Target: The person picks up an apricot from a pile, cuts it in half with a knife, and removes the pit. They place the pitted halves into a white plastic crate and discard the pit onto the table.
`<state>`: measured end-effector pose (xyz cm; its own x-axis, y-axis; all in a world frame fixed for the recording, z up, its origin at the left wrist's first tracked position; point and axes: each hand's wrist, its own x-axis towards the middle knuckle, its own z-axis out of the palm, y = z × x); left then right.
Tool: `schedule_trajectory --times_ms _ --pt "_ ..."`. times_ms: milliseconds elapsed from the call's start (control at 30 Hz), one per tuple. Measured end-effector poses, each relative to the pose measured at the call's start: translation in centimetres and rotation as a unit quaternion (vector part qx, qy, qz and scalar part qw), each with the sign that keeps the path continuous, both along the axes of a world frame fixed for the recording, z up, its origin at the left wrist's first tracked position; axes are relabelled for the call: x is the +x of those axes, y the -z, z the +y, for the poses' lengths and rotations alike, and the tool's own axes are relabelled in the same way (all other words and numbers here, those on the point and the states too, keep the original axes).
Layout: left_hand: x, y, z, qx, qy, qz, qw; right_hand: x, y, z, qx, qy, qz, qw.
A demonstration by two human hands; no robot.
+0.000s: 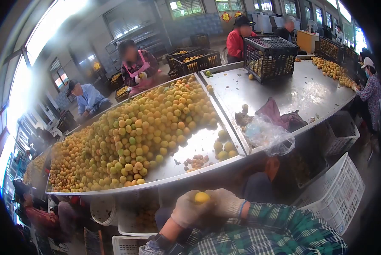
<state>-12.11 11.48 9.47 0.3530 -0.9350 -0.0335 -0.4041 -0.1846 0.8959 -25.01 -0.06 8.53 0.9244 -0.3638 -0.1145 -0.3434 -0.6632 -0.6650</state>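
My left hand [188, 211], in a pale work glove, is closed on one yellow apricot [202, 197]. My right hand [227, 203], gloved too, meets it from the other side with its fingers curled against the fruit. Both hands are in front of my body, below the near edge of the metal table [169, 172]. A big heap of apricots [135, 131] covers much of that table. Closer to me lie a small pile of brownish pits or scraps [196, 162] and a few greener apricots [225, 148].
A black crate [270, 57] stands on the adjoining table, with a clear plastic bag [269, 134] and dark red cloth [275, 112] nearer me. White crates [334, 191] and a bucket [104, 210] sit below. Several people work around the tables.
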Motion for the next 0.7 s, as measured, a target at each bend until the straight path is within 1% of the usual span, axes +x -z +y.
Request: schedule_trajectory --times_ms 33,67,100,167,200,267,300,333,367,433,467,533,567,600,633,700 --pt "-0.1 -0.1 0.4 -0.019 0.016 -0.029 0.999 -0.1 0.1 0.1 0.014 -0.015 0.0 1.0" --pt "-0.4 -0.2 0.7 -0.024 0.007 -0.003 1.0 -0.2 0.1 0.1 0.015 -0.017 0.002 1.0" --pt "-0.5 -0.3 1.0 -0.023 0.006 -0.001 1.0 -0.3 0.1 0.0 0.021 -0.034 -0.017 0.999" --pt "-0.6 -0.6 1.3 -0.061 0.021 -0.023 0.998 -0.5 0.0 -0.2 0.028 -0.05 -0.036 0.998" --pt "-0.6 -0.5 1.5 -0.06 0.021 -0.019 0.998 -0.7 -0.1 -0.2 0.037 -0.063 -0.047 0.996" --pt "-0.7 -0.2 1.9 -0.123 0.029 -0.095 0.987 -1.0 -0.5 0.0 0.046 -0.075 -0.056 0.995" --pt "-0.8 -0.3 2.0 -0.122 0.029 -0.092 0.988 -1.3 -0.9 0.1 0.074 -0.08 -0.064 0.992" --pt "-0.7 -0.5 2.1 -0.138 0.044 -0.129 0.981 -1.4 -1.1 0.2 0.101 -0.084 -0.075 0.989" --pt "-0.8 -0.6 2.2 -0.154 0.06 -0.165 0.972 -1.4 -1.0 0.2 0.101 -0.083 -0.073 0.989" --pt "-1.0 -1.0 2.2 -0.166 0.069 -0.161 0.971 -1.4 -0.6 0.1 0.103 -0.117 -0.102 0.983" --pt "-1.1 -1.1 2.2 -0.178 0.077 -0.158 0.968 -1.5 -0.8 0.1 0.104 -0.115 -0.1 0.983" --pt "-0.8 -0.9 2.1 -0.19 0.077 -0.146 0.968 -1.5 -1.5 0.2 0.157 -0.123 -0.141 0.97" --pt "-0.7 -0.7 2.1 -0.202 0.076 -0.134 0.967 -1.4 -1.4 0.1 0.16 -0.121 -0.138 0.97" --pt "-0.6 -0.7 2.1 -0.203 0.072 -0.153 0.964 -1.2 -1.2 -0.1 0.152 -0.127 -0.137 0.971" --pt "-0.6 -0.9 2.2 -0.173 0.059 -0.139 0.973 -1.1 -1.1 -0.2 0.146 -0.132 -0.135 0.971" --pt "0.0 -1.3 1.5 -0.171 0.037 -0.067 0.982 -0.2 -0.8 -0.2 0.078 -0.087 -0.153 0.981"
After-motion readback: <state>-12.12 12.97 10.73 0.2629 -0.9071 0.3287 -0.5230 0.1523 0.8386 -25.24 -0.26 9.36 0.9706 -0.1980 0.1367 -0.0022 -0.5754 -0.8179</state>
